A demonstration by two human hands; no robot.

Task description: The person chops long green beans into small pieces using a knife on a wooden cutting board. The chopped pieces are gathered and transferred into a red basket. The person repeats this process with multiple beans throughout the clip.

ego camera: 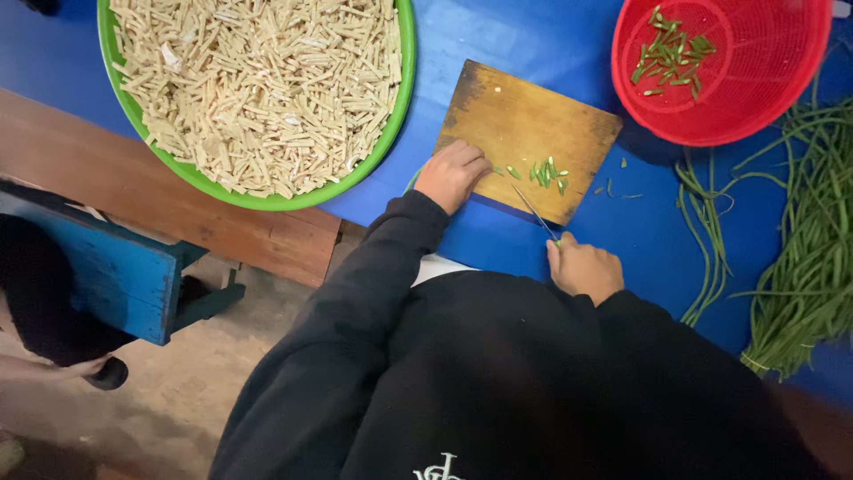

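A: Biggest first? Green basin point(402, 80) of pale strips, red mesh basket point(804, 53), long beans point(800, 267) on blue table point(533, 36).
B: Worn wooden board point(533, 116); left hand point(451, 174) curled on it, grip unclear. Right hand point(584, 268) clamps thin knife point(535, 213).
A: Risk?
B: Cut bean bits point(546, 172) near board edge; could scatter.

Worn, matt wooden cutting board point(524, 133); glossy red plastic colander point(755, 98); smooth blue tabletop point(524, 36).
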